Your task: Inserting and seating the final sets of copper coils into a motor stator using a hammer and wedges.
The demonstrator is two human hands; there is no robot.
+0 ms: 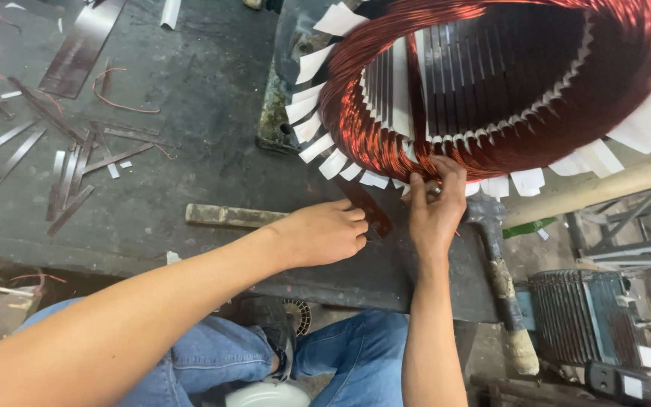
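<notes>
A large motor stator (491,83) lies on the dark workbench (190,151), its copper winding (356,113) ringed by white insulation paper strips (318,147). My right hand (435,211) presses its fingers against the lower edge of the copper coil, pinching the wire there. Just to its left, my left hand (325,232) is closed on a dark reddish-brown strip (371,211) that points up toward the coil.
A hammer (502,286) lies on the bench edge right of my right hand. A wooden-handled bar (227,215) lies left of my left hand. Several dark strips (69,166) and wire scraps litter the bench's left. A finned motor housing (582,316) stands lower right.
</notes>
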